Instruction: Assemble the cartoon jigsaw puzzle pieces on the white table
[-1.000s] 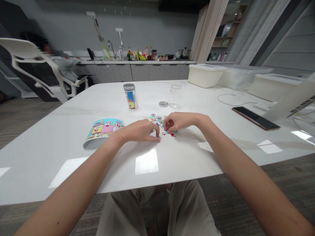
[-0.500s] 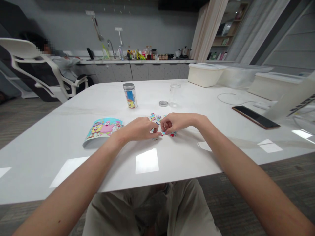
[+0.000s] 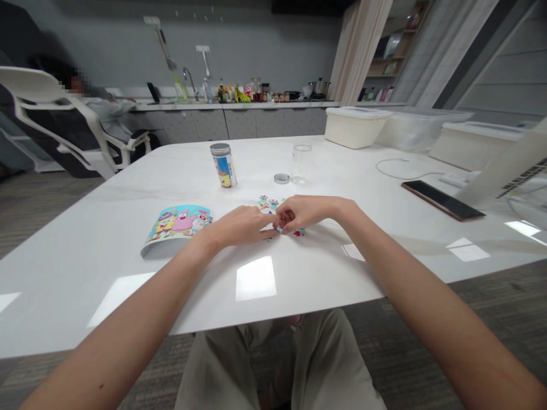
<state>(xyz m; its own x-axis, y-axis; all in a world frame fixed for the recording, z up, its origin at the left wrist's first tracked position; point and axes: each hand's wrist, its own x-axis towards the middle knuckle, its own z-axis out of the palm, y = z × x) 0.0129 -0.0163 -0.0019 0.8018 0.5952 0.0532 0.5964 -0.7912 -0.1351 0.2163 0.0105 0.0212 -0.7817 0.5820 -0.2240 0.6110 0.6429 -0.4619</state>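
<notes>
Colourful jigsaw puzzle pieces (image 3: 269, 203) lie in a loose pile on the white table, partly covered by my hands. The fingers of my right hand (image 3: 302, 212) are curled in a pinch on a small light-blue puzzle piece (image 3: 280, 230). From the other side, my left hand (image 3: 248, 224) brings its thumb and forefinger to the same piece, and the fingertips of both hands meet there. To the left lies a curved picture sheet (image 3: 182, 222) with cartoon figures, partly behind my left wrist. Fingertips hide much of the held piece.
Beyond the pile stand a lidded picture jar (image 3: 223, 166), a clear jar (image 3: 301, 164) and a loose metal lid (image 3: 282, 179). On the right are a phone (image 3: 442, 200), a cable and storage boxes (image 3: 356, 128). A person sits in a white chair (image 3: 64, 122) at the far left.
My two hands have come together: the left fingertips moved right to the light-blue piece, and the right hand shifted slightly left. The view has shifted a little.
</notes>
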